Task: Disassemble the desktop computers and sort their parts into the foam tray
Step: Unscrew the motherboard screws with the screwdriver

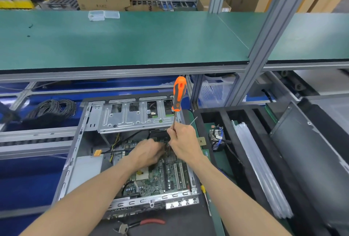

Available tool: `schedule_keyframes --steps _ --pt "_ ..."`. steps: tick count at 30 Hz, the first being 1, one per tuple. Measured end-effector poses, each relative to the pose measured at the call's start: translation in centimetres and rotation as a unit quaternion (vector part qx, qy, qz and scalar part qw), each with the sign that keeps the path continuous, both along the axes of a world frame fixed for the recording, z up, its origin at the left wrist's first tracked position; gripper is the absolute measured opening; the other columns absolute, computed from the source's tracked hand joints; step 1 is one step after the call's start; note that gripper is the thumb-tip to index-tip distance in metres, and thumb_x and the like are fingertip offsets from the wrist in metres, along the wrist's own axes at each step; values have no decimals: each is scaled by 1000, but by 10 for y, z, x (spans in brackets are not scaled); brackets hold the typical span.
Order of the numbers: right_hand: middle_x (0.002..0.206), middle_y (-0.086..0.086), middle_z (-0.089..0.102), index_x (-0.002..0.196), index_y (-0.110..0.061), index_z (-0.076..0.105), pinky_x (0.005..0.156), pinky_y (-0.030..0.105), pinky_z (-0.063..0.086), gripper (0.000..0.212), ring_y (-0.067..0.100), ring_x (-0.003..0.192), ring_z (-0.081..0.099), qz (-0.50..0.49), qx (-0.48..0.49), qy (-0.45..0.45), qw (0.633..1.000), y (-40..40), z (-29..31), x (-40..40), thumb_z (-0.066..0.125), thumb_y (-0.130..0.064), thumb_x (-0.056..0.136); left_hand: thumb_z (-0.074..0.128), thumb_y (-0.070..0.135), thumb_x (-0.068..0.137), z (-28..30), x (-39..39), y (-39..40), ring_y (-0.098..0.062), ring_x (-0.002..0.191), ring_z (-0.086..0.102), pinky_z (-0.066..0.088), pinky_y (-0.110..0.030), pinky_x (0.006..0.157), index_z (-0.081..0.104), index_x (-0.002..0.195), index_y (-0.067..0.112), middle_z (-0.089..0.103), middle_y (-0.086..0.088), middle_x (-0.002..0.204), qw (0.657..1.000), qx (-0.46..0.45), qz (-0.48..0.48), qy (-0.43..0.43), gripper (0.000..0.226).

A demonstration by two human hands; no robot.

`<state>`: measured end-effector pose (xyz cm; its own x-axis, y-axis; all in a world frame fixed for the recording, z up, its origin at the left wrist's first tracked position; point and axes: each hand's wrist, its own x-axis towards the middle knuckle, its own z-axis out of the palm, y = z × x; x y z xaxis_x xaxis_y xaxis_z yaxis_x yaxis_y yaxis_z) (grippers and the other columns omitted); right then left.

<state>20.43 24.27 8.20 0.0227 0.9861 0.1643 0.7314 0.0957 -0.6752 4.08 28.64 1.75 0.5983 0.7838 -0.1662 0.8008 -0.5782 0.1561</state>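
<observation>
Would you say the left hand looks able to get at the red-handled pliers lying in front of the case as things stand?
Probably yes: the pliers lie uncovered in front of the computer case. The left hand, though, is down on the motherboard and would have to pull back.

At frame centre, an orange-and-grey plastic-handled screwdriver (179,94); below it a green circuit board (160,177); red-handled metal pliers (139,224) bottom centre.
</observation>
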Motion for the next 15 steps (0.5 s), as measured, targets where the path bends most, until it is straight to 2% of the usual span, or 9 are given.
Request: schedule_keyframes --steps 2,4,5,7,9,10,12,15 --pt "75 15 66 81 -5 56 70 47 53 25 34 74 65 2 -16 31 999 1 -1 0 51 -18 101 58 26 94 5 -7 1 -21 61 64 54 -31 63 71 91 20 71 -3 72 991 -14 110 -71 15" --pt "76 16 67 86 -4 60 71 48 55 23 36 76 68 1 -25 49 999 2 -1 0 52 -19 101 62 19 88 10 -15 0 -14 53 58 45 -25 54 73 77 18 68 0 64 960 -42 222 -167 16" --pt "76 16 68 86 -4 61 71 48 55 23 35 76 68 3 -24 50 998 2 -1 0 53 -19 101 63 18 87 13 -18 -1 -14 51 55 41 -24 52 71 70 15 65 0 61 928 -70 285 -232 19" --pt "76 15 68 87 -3 62 71 47 55 23 33 76 69 17 -24 39 999 4 0 -1 55 -20 101 61 17 89 16 -21 -3 -19 45 42 33 -24 49 60 62 12 52 1 50 819 -153 411 -369 28" --pt "77 16 69 89 -2 65 73 46 56 24 32 79 70 33 -36 20 999 7 1 -2 56 -21 101 55 15 93 17 -22 -9 -17 41 26 23 -21 44 48 61 14 36 6 43 713 -243 486 -443 33" --pt "78 16 70 91 -2 65 75 46 56 24 32 81 70 38 -45 12 998 8 1 -3 56 -22 102 52 15 94 18 -22 -12 -15 41 20 18 -20 43 43 61 16 30 6 44 685 -280 493 -457 35" --pt "79 15 70 93 -3 66 77 46 57 24 32 84 69 43 -58 0 997 10 2 -5 56 -23 102 48 17 96 21 -23 -15 -14 42 15 12 -22 42 37 60 20 23 5 51 662 -330 486 -466 37" --pt "79 15 70 91 -4 66 77 46 56 25 32 86 69 41 -69 -6 997 12 3 -8 56 -25 102 49 19 95 22 -23 -17 -13 40 16 13 -21 41 38 59 19 22 4 51 664 -353 478 -453 38"
